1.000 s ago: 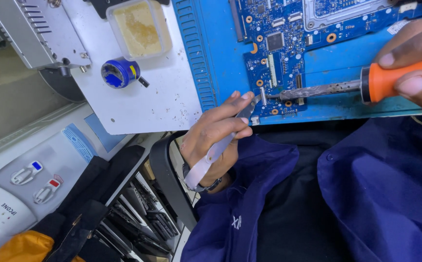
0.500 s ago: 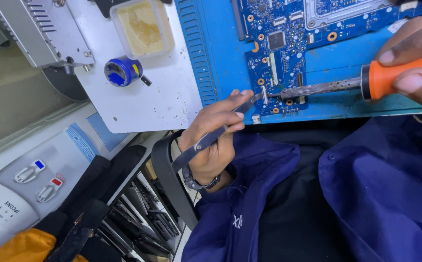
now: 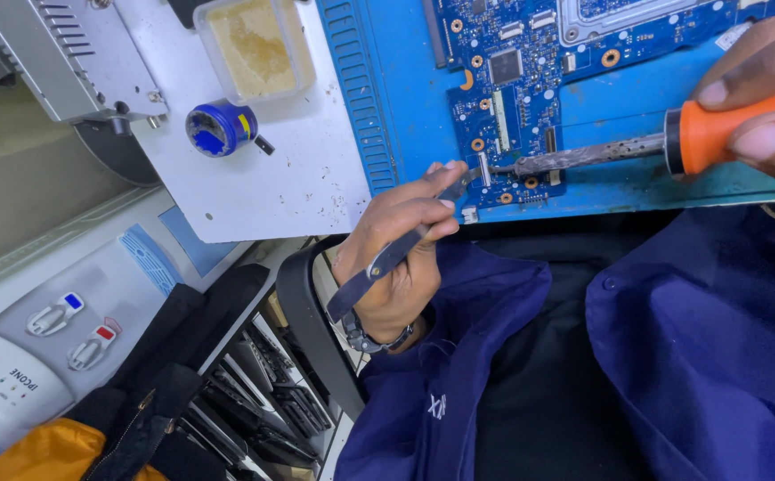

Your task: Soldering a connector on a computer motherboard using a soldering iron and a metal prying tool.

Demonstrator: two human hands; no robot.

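A blue circuit board point(image 3: 530, 62) lies on a blue work mat point(image 3: 405, 80). My left hand point(image 3: 396, 249) grips dark metal tweezers point(image 3: 387, 258), their tips touching a small white connector at the board's lower edge. My right hand point(image 3: 761, 98) holds a soldering iron point(image 3: 672, 142) by its orange handle. The iron's grey, crusted tip rests on the board right beside the tweezer tips.
A white bench panel point(image 3: 254, 187) holds a tub of yellowish flux point(image 3: 254, 44) and a small blue round tin point(image 3: 218, 129). A grey metal unit point(image 3: 58, 53) sits at top left. A white dispenser with blue and red taps point(image 3: 58, 321) and stacked dark laptops point(image 3: 254, 401) are below.
My left hand has turned the tweezers and pushed their tips forward onto the connector. The soldering iron has barely moved.
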